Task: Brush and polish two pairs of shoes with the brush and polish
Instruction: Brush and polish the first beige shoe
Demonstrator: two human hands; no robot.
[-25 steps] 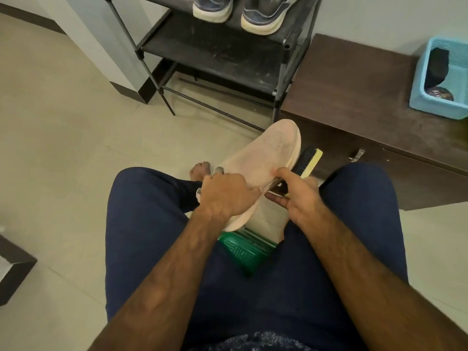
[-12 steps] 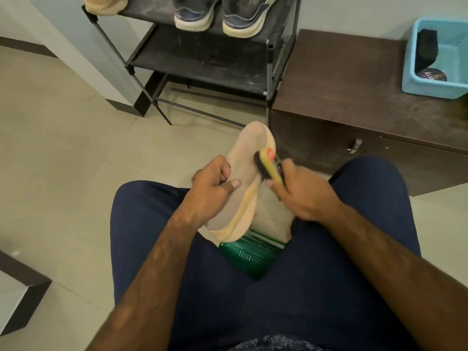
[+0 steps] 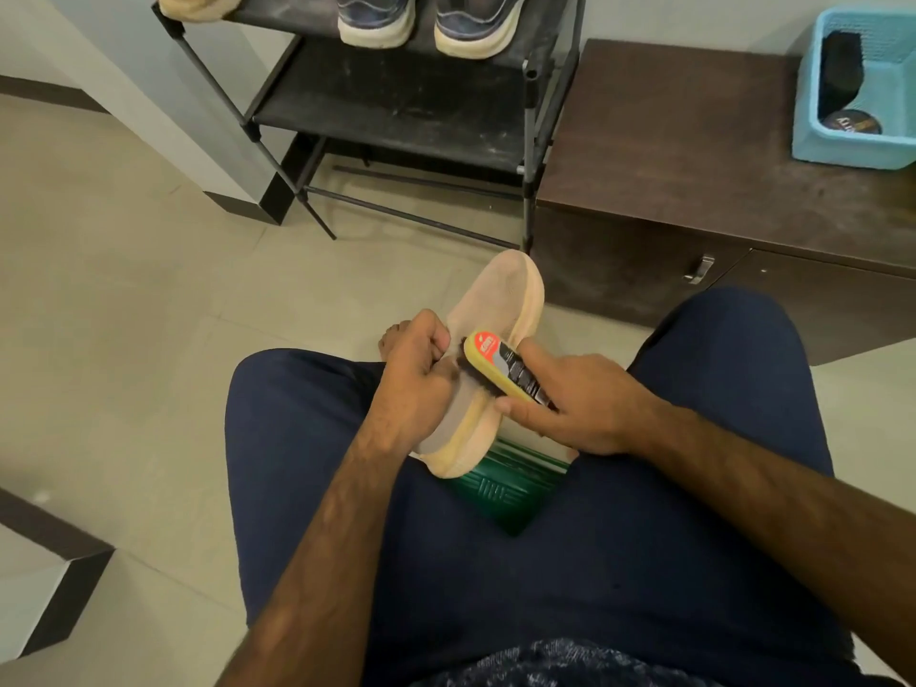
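A beige slip-on shoe [image 3: 505,300] is held above my lap, toe pointing away, and my left hand [image 3: 416,374] grips it at the collar. My right hand [image 3: 580,399] holds a yellow-backed brush [image 3: 500,364] with dark bristles pressed against the shoe's side. A pair of dark blue sneakers [image 3: 426,19] stands on the top shelf of the black shoe rack [image 3: 396,106], with another beige shoe [image 3: 198,5] at its left end. A round polish tin [image 3: 850,124] lies in the light blue basket [image 3: 842,151].
The basket sits on a dark brown low cabinet [image 3: 694,156] at the right. A green plastic stool [image 3: 510,488] shows between my legs. A dark object [image 3: 837,66] lies in the basket too. Beige tiled floor spreads to the left.
The shoe has turned from sole-up to its side facing me. The brush has come from behind the shoe onto its side near the collar. My view has shifted a little.
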